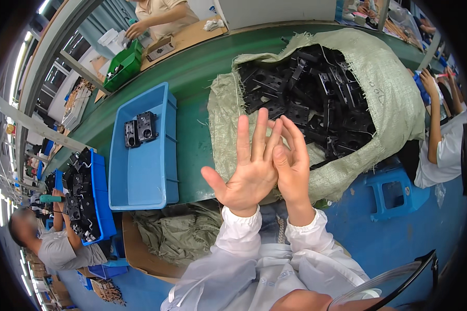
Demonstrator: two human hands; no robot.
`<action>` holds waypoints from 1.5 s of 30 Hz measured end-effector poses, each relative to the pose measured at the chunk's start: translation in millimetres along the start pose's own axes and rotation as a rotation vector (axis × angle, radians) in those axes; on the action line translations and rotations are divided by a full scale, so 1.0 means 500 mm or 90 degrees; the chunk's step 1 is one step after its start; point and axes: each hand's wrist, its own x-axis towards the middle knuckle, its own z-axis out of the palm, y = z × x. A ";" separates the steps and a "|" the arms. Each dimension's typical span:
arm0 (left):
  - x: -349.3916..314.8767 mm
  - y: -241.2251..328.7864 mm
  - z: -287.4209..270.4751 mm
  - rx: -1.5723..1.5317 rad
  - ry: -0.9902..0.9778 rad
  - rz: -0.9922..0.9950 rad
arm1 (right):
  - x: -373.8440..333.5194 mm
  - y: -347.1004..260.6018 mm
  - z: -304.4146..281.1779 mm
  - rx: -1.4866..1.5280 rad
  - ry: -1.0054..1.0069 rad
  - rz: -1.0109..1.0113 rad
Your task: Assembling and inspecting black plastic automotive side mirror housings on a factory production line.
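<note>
So the right hand (296, 173) is pressed up against the spread left hand (249, 179), both empty, while the sack (394, 93) gapes wide on the bench (194, 150), probably so the black parts (328, 98) inside are easy to reach.

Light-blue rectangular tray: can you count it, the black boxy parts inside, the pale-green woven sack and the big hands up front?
Light-blue rectangular tray: 1
Black boxy parts inside: 2
Pale-green woven sack: 1
Left hand, right hand: 2
Total: 6
</note>
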 end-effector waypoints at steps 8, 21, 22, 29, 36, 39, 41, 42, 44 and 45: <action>-0.002 0.006 -0.012 -0.017 -0.035 0.015 | 0.003 -0.008 -0.011 0.082 -0.033 0.003; -0.019 0.015 -0.027 0.503 -0.165 -0.014 | 0.001 0.020 -0.034 0.086 0.052 0.012; -0.021 0.030 -0.018 0.527 -0.155 -0.022 | 0.002 0.012 -0.025 0.094 0.042 0.012; 0.050 0.137 0.000 0.908 0.067 -0.021 | 0.021 -0.040 -0.042 -0.303 0.117 -0.159; 0.327 0.158 -0.140 1.093 0.115 -0.087 | 0.026 -0.054 -0.035 -0.444 0.042 -0.103; 0.449 0.149 -0.302 1.174 0.172 -0.191 | 0.022 -0.048 -0.038 -0.505 0.038 -0.111; 0.495 0.128 -0.415 1.210 0.152 -0.231 | 0.027 -0.047 -0.045 -0.560 0.041 -0.134; 0.507 0.119 -0.471 1.285 0.131 -0.298 | 0.028 -0.045 -0.050 -0.610 0.045 -0.150; 0.516 0.103 -0.565 1.356 0.100 -0.365 | 0.029 -0.036 -0.065 -0.643 0.025 -0.126; 0.518 0.102 -0.607 1.359 0.056 -0.420 | 0.031 -0.037 -0.067 -0.674 0.031 -0.093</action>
